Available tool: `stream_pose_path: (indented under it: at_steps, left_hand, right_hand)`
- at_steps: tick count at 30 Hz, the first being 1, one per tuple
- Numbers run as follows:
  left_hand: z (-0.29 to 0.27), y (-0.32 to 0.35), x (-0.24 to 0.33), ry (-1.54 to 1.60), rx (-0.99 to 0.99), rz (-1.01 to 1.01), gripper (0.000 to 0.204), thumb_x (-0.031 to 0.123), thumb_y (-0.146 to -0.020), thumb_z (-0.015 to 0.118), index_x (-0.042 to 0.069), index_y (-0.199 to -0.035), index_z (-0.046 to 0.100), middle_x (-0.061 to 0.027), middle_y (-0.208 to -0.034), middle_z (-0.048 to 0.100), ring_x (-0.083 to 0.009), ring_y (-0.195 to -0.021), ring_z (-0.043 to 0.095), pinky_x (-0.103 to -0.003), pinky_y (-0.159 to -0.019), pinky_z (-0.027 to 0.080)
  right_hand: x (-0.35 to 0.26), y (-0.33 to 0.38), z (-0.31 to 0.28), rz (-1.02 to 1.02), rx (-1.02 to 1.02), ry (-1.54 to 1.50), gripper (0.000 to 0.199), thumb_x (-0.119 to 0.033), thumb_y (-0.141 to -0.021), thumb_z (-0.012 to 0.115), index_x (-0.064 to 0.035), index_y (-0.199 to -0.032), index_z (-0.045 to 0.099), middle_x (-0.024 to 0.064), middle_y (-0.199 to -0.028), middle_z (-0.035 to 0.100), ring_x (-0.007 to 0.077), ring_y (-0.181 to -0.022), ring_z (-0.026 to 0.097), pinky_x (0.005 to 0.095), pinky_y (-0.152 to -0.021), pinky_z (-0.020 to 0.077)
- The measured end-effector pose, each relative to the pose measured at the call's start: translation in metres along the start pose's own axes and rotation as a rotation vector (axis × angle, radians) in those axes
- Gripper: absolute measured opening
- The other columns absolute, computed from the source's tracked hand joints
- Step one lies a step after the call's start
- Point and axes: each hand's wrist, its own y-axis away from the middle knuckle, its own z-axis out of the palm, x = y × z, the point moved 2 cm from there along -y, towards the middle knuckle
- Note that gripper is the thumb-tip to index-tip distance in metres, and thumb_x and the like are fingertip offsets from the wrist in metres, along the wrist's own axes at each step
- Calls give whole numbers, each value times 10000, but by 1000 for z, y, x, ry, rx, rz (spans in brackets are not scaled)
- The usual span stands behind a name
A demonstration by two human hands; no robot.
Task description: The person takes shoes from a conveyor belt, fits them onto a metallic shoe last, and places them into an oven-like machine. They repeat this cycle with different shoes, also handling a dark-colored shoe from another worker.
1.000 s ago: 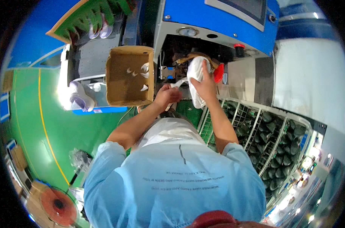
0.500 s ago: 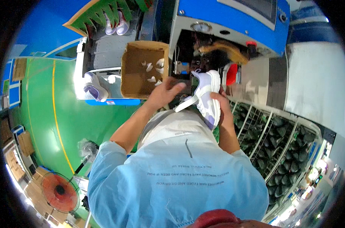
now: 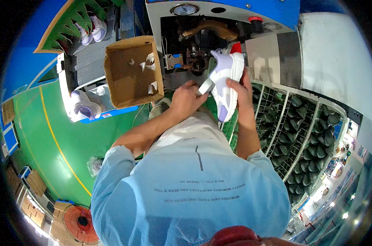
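A white and lilac sneaker (image 3: pixel 226 84) is held up in front of the machine, its thick white sole facing right. Its sole side rests in my right hand (image 3: pixel 242 92), the thumb lying across the upper and the fingers behind it, partly hidden. From the sneaker's left side sticks out a short white strip (image 3: pixel 206 86). My left hand (image 3: pixel 187 99) pinches the strip's free end between thumb and fingers.
Left of the machine (image 3: pixel 202 45) stands a cardboard box (image 3: pixel 112 74) with several white scraps inside. Another sneaker (image 3: pixel 85 105) lies beyond it, and a pair (image 3: pixel 92 30) sits on the conveyor (image 3: pixel 85 55). To the right is a wire rack (image 3: pixel 282 117) of dark shoe-shaped pieces.
My left hand has come from beside the box to the white strip and closed on its end. The sneaker is turned somewhat more upright, and the whole view has shifted.
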Motion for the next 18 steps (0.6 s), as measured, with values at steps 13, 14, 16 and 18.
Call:
stream_pose_path:
  at_steps: [13,14,16,18]
  left_hand:
    - [114,-31,-74,1359,-222,-1139,231,159,-943,646,-54,-1031,670,-164,-874,721,-267,-690,712,-386,-614,624]
    - [119,-31,-75,1418,-209,-1194,241,153,-951,618,-75,-1017,656,-183,-847,715,-288,-678,714,-383,-601,610]
    - [126,-25,-93,1463,-199,-1176,212,137,-952,597,-61,-1015,635,-185,-861,708,-292,-692,706,-397,-607,603]
    - [122,-26,-111,1558,-251,-1172,202,141,-954,590,-54,-994,625,-192,-854,707,-294,-672,698,-395,-603,592]
  right_hand:
    - [-20,-66,82,-123,-26,1519,1015,-361,-760,767,-295,-1622,235,400,-1367,508,518,-1210,582,494,-996,504]
    - [-15,-66,87,-96,-29,1637,1005,-362,-780,745,-326,-1627,204,409,-1381,484,543,-1216,562,511,-996,501]
    - [-4,-74,87,-104,-48,1554,951,-353,-824,704,-335,-1624,192,407,-1424,423,573,-1223,535,541,-993,495]
    - [3,-101,82,-303,37,1595,879,-333,-844,697,-285,-1607,263,370,-1394,446,548,-1192,561,538,-972,504]
